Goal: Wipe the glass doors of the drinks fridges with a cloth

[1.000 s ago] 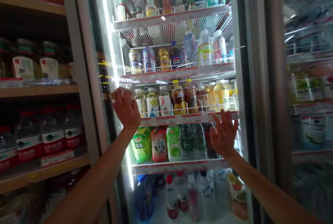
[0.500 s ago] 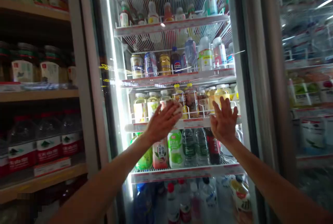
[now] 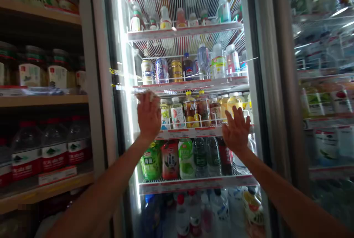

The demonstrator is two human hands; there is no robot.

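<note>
My left hand (image 3: 149, 117) is pressed against the glass door (image 3: 123, 49) of a lit drinks fridge, with a white cloth (image 3: 146, 96) under its fingertips at the level of the third shelf. My right hand (image 3: 236, 131) lies flat on the same glass further right, fingers spread and holding nothing, near the door's right frame (image 3: 250, 35). Behind the glass are wire shelves with cans (image 3: 162, 70), juice bottles (image 3: 190, 109) and green and red bottles (image 3: 168, 158).
Wooden shelves on the left carry jars (image 3: 30, 73) and large water bottles (image 3: 52, 145) with red labels. A second glass-fronted fridge (image 3: 323, 83) stands to the right. Bottles (image 3: 193, 212) fill the fridge floor below my arms.
My left hand swept the cloth right across the glass toward the middle, then back left and slightly up. My right hand stayed flat on the glass in nearly the same spot.
</note>
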